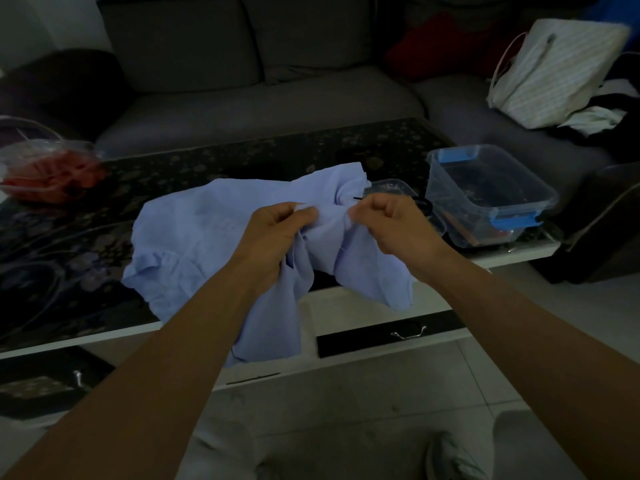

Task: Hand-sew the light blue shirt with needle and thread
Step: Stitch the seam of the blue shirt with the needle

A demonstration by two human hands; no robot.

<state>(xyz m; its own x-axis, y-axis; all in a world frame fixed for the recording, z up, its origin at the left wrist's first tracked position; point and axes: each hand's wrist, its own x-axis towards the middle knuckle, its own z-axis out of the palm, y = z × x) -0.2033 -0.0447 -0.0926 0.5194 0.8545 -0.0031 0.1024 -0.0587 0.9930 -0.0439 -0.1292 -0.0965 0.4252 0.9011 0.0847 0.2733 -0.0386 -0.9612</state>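
Stitching seems underway: left hand point(277, 233) grips the light blue shirt point(194, 230), right hand point(388, 226) pinches its fold, needle too small to tell; next likely needs a careful pull-through.

The light blue shirt point(194, 233) lies crumpled on the dark flowered table top point(242, 157). Its near part spills over the near edge and hangs down. The cloth is thin and wrinkled, with a ruffled edge at the near left. The middle is bunched up, pinched between the left hand point(273, 230) and the right hand point(391, 223). A short dark sliver point(356, 198), needle or thread I cannot tell, pokes out just beyond the bunch.
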